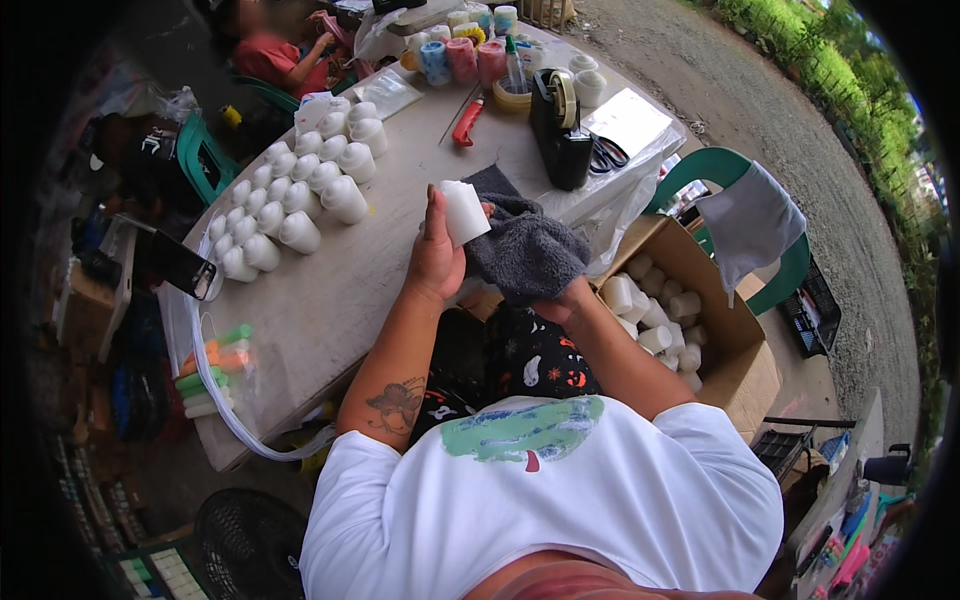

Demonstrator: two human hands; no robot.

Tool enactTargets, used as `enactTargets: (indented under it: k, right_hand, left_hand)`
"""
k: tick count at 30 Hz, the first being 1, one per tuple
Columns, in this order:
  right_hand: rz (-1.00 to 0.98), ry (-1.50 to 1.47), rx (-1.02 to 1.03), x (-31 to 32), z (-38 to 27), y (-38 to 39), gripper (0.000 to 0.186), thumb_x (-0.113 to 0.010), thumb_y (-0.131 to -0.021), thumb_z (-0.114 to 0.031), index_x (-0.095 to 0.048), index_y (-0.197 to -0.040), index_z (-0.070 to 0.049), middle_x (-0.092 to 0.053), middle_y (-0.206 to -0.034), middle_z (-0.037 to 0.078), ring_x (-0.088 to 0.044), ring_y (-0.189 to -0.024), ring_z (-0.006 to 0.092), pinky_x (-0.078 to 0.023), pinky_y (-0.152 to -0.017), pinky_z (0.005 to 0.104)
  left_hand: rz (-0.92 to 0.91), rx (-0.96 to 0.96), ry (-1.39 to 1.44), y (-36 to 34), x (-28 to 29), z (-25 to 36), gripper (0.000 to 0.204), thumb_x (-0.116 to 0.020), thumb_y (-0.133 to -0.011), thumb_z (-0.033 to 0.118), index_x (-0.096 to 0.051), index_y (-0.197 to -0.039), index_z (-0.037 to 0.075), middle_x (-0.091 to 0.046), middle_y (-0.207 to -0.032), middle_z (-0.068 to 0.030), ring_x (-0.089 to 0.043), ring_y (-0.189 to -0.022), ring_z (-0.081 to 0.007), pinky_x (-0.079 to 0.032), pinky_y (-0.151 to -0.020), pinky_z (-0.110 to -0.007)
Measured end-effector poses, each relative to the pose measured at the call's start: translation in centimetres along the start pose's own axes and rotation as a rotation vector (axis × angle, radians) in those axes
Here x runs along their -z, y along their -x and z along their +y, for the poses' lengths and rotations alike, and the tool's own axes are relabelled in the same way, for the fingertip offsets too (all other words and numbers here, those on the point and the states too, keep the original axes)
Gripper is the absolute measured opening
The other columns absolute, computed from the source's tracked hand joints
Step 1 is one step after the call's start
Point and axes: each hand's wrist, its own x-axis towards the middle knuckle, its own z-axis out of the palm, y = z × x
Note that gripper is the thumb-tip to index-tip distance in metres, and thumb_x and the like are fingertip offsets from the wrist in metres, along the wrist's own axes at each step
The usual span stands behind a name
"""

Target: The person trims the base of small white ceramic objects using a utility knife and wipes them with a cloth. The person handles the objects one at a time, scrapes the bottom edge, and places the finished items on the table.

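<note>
My left hand (437, 250) is closed around a short white pillar candle (465, 212), tilted, with an uneven top. A dark grey terry cloth (530, 250) drapes over most of my right hand (568, 303), whose fingers are largely hidden in its folds beside the candle. Both hands are above the near edge of the table (385, 235). Left of them on the table stand rows of white candles (298, 190) with swirled tops. Below and to the right, a cardboard box (735, 375) holds many plain white cylinders (655, 318).
A black tape dispenser (560, 130), scissors (606, 155), a red-handled tool (467, 122) and coloured candles (462, 60) occupy the table's far side. Right stands a green chair (785, 275) with a grey cloth. A phone (172, 256) is mounted at left. Another person (285, 55) sits beyond.
</note>
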Motion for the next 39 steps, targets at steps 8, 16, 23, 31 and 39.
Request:
enactTargets:
  k: [8, 16, 23, 31, 39]
  right_hand:
    - [-0.229, 0.035, 0.028, -0.4, -1.1, -0.5, 0.053, -0.048, -0.094, -0.047, -0.049, -0.13, -0.008, -0.058, -0.124, 0.01, -0.056, -0.114, 0.0239, -0.047, -0.097, 0.0401]
    - [-0.319, 0.214, 0.1, -4.0, -5.8, -0.6, 0.048, -0.05, -0.094, -0.041, -0.053, -0.123, -0.003, -0.06, -0.119, 0.013, -0.059, -0.109, 0.0248, -0.048, -0.096, 0.0384]
    - [-0.425, 0.075, 0.126, -5.8, -8.5, 1.6, 0.046, -0.054, -0.092, -0.039, -0.054, -0.123, -0.005, -0.06, -0.118, 0.015, -0.061, -0.106, 0.0271, -0.049, -0.095, 0.0423]
    - [-0.265, 0.12, 0.327, 1.0, -10.7, 6.6, 0.042, -0.049, -0.095, -0.038, -0.054, -0.123, -0.006, -0.062, -0.116, 0.013, -0.061, -0.106, 0.0246, -0.048, -0.097, 0.042]
    - [-0.053, 0.011, 0.049, -0.4, -7.7, 5.2, 0.039, -0.052, -0.093, -0.037, -0.06, -0.111, -0.003, -0.066, -0.104, 0.018, -0.067, -0.094, 0.0276, -0.054, -0.089, 0.0426]
  left_hand:
    - [-0.046, -0.653, -1.303, 0.8, -1.6, -2.7, 0.063, -0.056, -0.089, 0.053, -0.047, -0.127, 0.003, -0.046, -0.13, -0.0176, -0.041, -0.123, -0.0393, -0.032, -0.104, -0.048]
    - [0.193, 0.11, -0.36, 1.2, 3.6, 0.0, 0.033, -0.05, -0.098, 0.026, -0.054, -0.119, 0.001, -0.053, -0.125, -0.0142, -0.059, -0.105, -0.0203, -0.05, -0.084, -0.033]
    - [-0.587, 0.441, -0.2, 2.8, -1.2, -1.8, 0.038, -0.067, -0.085, 0.008, -0.054, -0.121, 0.001, -0.062, -0.11, -0.0093, -0.063, -0.096, -0.0153, -0.055, -0.081, -0.031]
    - [-0.863, -0.202, -0.657, 0.5, -0.8, -0.7, 0.056, -0.072, -0.079, 0.012, -0.05, -0.128, 0.0, -0.061, -0.119, -0.0115, -0.057, -0.112, -0.0216, -0.046, -0.098, -0.035]
    - [-0.453, -0.01, -0.127, 0.6, -1.9, -4.3, 0.068, -0.077, -0.075, 0.01, -0.043, -0.133, -0.002, -0.052, -0.128, -0.0142, -0.053, -0.117, -0.0222, -0.042, -0.101, -0.036]
